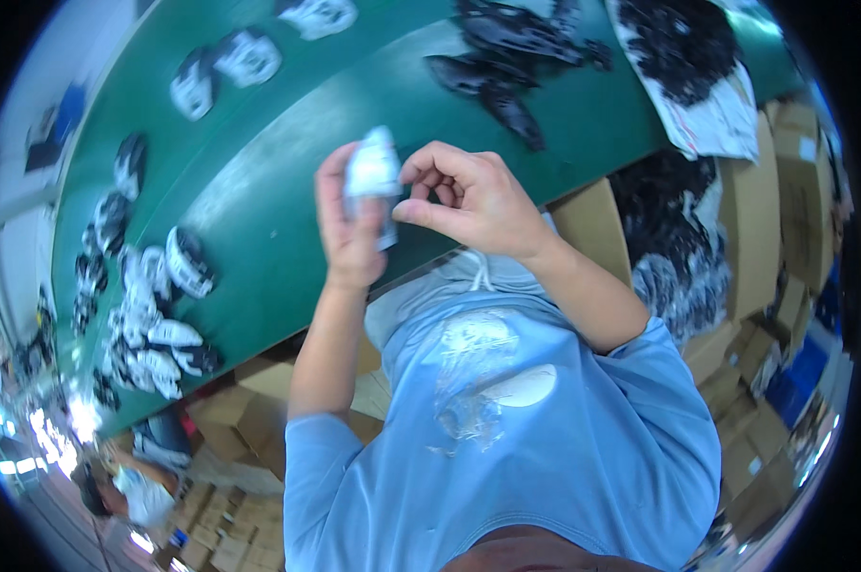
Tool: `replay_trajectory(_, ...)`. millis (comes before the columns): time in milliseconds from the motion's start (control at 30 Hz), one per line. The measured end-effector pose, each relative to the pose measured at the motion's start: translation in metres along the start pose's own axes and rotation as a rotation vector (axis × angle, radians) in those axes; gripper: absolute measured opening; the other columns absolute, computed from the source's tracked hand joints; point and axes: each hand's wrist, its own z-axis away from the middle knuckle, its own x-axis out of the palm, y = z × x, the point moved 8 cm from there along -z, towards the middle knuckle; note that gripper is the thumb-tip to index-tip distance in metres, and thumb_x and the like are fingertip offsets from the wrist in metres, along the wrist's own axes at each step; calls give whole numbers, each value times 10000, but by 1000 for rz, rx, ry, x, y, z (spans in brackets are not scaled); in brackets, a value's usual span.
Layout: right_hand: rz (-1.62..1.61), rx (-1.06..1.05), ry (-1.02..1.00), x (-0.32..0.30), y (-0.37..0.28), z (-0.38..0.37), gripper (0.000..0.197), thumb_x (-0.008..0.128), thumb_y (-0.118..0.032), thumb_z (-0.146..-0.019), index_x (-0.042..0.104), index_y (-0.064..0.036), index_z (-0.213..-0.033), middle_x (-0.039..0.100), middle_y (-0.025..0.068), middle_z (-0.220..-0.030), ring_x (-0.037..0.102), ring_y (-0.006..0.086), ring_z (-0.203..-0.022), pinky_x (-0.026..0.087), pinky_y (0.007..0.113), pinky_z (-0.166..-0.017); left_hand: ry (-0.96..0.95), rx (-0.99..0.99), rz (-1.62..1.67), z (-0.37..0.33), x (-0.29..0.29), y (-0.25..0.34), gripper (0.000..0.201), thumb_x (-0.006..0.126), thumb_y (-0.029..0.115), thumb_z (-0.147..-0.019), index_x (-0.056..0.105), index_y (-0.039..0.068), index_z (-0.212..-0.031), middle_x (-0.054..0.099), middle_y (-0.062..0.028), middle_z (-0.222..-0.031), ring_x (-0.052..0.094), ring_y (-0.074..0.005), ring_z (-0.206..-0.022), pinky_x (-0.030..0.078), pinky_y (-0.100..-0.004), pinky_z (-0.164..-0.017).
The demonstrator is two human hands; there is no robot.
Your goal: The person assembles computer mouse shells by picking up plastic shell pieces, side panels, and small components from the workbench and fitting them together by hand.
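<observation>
Above the green table, my left hand [347, 229] is closed around a pale white-and-grey moulded piece [373, 172] with a narrow upper end. The piece is blurred, and its exact kind cannot be made out. My right hand [468, 195] is just to its right, fingers half curled, with a gap between thumb and forefinger. Those two fingertips are at the piece's right edge; whether they touch it is unclear. Nothing shows in the right hand.
On the green table [259, 191], white-and-black moulded pieces [149, 319] pile up at left, with several more [249, 57] farther back. Black parts [497, 71] lie at the far side beside a white bag [726, 124] of black pieces. An open carton [749, 219] stands at right. A person [144, 491] is at lower left.
</observation>
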Motion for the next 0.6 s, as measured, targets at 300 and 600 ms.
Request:
replay_trajectory(300, 706, -222, 648, -127, 12, 41, 294, 852, -236, -816, 779, -52, -1033, 760, 103, -1003, 665, 299, -887, 525, 389, -821, -23, -118, 74, -25, -4, 7, 802, 674, 412, -943, 404, -102, -1497, 626, -195, -1268, 652, -231, -945, 568, -378, -784)
replay_trajectory(600, 826, -355, 395, -68, 6, 46, 277, 831, -8, -753, 795, -51, -1025, 725, 88, -1012, 638, 289, -968, 521, 412, -883, -85, -633, 577, 0, 74, -39, 471, 680, 227, -979, 553, 10, -1378, 688, -97, -933, 697, -164, -796, 587, -327, -701)
